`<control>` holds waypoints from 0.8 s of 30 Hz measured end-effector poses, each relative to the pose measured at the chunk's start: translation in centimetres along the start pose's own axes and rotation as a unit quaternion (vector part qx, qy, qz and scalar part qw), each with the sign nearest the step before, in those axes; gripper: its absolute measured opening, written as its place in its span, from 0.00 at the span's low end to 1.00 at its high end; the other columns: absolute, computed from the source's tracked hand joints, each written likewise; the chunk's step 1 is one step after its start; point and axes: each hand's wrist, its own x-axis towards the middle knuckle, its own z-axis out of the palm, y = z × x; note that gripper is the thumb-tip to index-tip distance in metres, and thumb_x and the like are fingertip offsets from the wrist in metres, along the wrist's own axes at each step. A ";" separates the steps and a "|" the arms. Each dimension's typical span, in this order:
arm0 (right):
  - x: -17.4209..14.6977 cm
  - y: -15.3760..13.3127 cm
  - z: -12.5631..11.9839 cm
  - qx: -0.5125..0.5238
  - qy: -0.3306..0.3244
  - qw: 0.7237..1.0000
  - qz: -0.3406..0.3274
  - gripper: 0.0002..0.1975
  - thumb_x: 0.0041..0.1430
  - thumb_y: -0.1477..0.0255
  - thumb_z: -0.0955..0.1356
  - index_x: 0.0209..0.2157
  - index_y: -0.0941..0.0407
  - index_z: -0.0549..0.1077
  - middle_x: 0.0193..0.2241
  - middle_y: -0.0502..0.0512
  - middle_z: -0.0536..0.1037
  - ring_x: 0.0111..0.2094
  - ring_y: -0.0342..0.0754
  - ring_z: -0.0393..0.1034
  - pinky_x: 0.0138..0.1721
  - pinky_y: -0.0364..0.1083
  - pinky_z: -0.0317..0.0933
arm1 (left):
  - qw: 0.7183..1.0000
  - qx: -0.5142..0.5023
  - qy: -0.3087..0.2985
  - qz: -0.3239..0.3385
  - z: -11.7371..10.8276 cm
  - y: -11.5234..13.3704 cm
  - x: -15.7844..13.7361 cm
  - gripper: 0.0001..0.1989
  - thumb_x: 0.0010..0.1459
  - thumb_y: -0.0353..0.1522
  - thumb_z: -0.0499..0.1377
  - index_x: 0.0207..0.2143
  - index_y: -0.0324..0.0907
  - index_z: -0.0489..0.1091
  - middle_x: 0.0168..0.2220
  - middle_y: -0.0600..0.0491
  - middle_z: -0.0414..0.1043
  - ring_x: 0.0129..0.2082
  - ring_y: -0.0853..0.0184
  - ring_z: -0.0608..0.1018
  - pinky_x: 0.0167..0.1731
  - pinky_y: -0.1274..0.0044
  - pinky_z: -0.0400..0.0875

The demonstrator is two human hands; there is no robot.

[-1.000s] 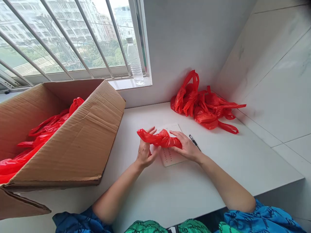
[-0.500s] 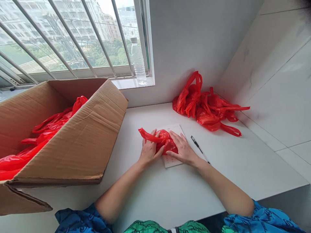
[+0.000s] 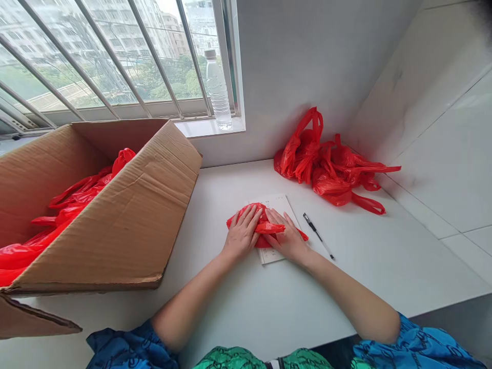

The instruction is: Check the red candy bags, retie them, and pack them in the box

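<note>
A red plastic bag (image 3: 265, 227), bunched into a flat bundle, lies on a printed sheet or booklet (image 3: 277, 200). My left hand (image 3: 241, 233) rests palm down on its left part, fingers stretched out. From the right, my right hand (image 3: 288, 240) lies against the bundle with its fingers extended. A twisted strip of the bag crosses over those fingers, and a red end sticks out to the right beyond them. Whatever is inside the bag cannot be made out. Just right of the sheet lies a black-and-clear pen (image 3: 318, 234).
An open cardboard box (image 3: 115, 220) with red plastic bags (image 3: 82, 192) inside stands on the left. More red bags (image 3: 330, 166) are heaped against the wall at the back right. On the windowsill stands a water bottle (image 3: 218, 95). Everything near my hands sits on a white table (image 3: 238, 307).
The bag has been turned or refolded: its twisted end pointed left before and now a strip lies across my right fingers. My left hand has moved further onto the bundle.
</note>
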 end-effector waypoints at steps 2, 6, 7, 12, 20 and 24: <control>0.0 0.0 0.0 -0.003 0.001 1.000 -0.001 0.33 0.70 0.62 0.58 0.71 0.54 0.41 0.69 0.60 0.54 0.70 0.55 0.45 0.68 0.63 0.41 | 1.000 0.008 -0.004 0.003 0.0 0.0 0.0 0.29 0.69 0.34 0.46 0.70 0.44 0.48 0.70 0.49 0.47 0.70 0.59 0.52 0.69 0.60 0.41; 0.0 -0.1 0.0 -0.006 0.007 1.000 0.000 0.33 0.70 0.61 0.58 0.71 0.54 0.41 0.69 0.60 0.54 0.70 0.55 0.45 0.68 0.63 0.41 | 1.000 0.010 -0.005 0.005 0.0 0.0 -0.1 0.29 0.69 0.34 0.46 0.70 0.44 0.47 0.71 0.50 0.46 0.71 0.59 0.51 0.69 0.60 0.42; 0.0 -0.2 0.0 -0.006 0.008 1.000 0.000 0.33 0.70 0.61 0.58 0.71 0.54 0.42 0.69 0.60 0.54 0.70 0.55 0.45 0.68 0.63 0.41 | 1.000 0.010 -0.005 0.005 0.1 0.0 -0.1 0.29 0.69 0.34 0.46 0.70 0.44 0.47 0.71 0.50 0.46 0.71 0.59 0.51 0.69 0.60 0.42; 0.0 -0.3 -0.1 -0.007 0.005 1.000 0.002 0.33 0.71 0.62 0.58 0.71 0.54 0.42 0.68 0.60 0.55 0.70 0.54 0.46 0.68 0.63 0.41 | 1.000 0.005 -0.002 0.004 0.2 -0.1 -0.2 0.29 0.69 0.34 0.46 0.70 0.45 0.46 0.71 0.50 0.46 0.71 0.59 0.51 0.69 0.61 0.42; 0.0 -0.3 0.0 -0.003 -0.005 1.000 0.004 0.33 0.70 0.61 0.58 0.71 0.55 0.43 0.69 0.61 0.54 0.70 0.55 0.45 0.68 0.63 0.41 | 0.998 -0.056 -0.002 -0.013 -0.1 0.1 -0.1 0.28 0.68 0.33 0.48 0.69 0.46 0.50 0.70 0.49 0.48 0.70 0.58 0.52 0.68 0.58 0.42; 0.0 -0.2 -0.9 0.043 -0.033 0.999 0.003 0.32 0.69 0.58 0.58 0.70 0.54 0.47 0.67 0.61 0.57 0.69 0.55 0.49 0.68 0.64 0.41 | 0.958 -0.283 0.014 -0.050 -0.9 -0.3 0.1 0.23 0.69 0.38 0.48 0.62 0.45 0.64 0.66 0.47 0.59 0.68 0.57 0.59 0.66 0.58 0.53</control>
